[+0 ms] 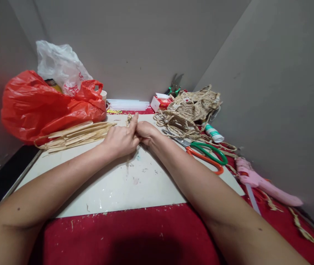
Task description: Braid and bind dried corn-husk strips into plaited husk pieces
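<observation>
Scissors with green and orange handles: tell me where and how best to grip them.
I'd grip the scissors by both handle loops, coming from the right: the loops lie on that side, while the blades point left and away.

The single head view looked forward and down from the near edge of the white board, close above it, facing the grey wall beyond its far edge.
</observation>
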Demonstrator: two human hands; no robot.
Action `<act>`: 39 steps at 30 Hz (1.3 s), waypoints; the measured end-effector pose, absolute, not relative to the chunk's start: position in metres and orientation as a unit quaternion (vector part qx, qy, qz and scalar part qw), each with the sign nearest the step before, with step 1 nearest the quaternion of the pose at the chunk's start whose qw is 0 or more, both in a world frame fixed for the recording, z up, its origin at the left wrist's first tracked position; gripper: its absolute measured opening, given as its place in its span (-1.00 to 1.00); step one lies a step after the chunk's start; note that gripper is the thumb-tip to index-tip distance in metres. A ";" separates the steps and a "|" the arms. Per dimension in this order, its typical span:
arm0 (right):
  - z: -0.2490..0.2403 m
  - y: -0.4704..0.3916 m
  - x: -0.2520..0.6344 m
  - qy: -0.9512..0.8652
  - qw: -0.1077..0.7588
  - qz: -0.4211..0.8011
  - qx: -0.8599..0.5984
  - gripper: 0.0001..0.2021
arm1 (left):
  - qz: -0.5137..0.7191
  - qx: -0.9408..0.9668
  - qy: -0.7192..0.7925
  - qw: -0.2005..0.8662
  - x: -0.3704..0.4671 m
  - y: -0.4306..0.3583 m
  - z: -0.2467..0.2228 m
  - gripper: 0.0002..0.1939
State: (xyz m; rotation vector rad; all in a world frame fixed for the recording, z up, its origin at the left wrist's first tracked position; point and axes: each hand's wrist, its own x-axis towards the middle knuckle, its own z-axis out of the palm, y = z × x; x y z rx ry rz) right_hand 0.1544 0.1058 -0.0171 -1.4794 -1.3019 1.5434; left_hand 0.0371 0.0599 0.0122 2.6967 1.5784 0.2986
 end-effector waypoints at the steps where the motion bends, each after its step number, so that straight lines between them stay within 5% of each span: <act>1: -0.014 0.106 0.155 -0.486 0.327 0.585 -0.561 -0.73 | 0.108 0.855 0.506 0.019 0.034 0.064 0.016 -0.29; 9: 0.007 0.101 0.164 -0.421 0.349 0.656 -0.521 -0.84 | 0.414 0.705 0.523 0.241 0.011 0.104 0.011 -0.68; 13: 0.004 0.102 0.167 -0.452 0.332 0.661 -0.497 -0.78 | 0.318 0.587 0.466 0.581 0.019 0.105 0.000 -0.79; 15: 0.002 0.103 0.170 -0.464 0.325 0.665 -0.487 -0.79 | 0.270 0.555 0.434 0.656 0.020 0.104 -0.002 -0.90; 28: -0.007 0.113 0.188 -0.543 0.255 0.626 -0.498 -0.84 | 0.264 0.545 0.458 0.650 0.014 0.112 0.000 -0.95; 39: -0.005 0.111 0.188 -0.574 0.219 0.601 -0.511 -0.88 | 0.207 0.591 0.484 0.611 0.015 0.113 -0.003 -0.79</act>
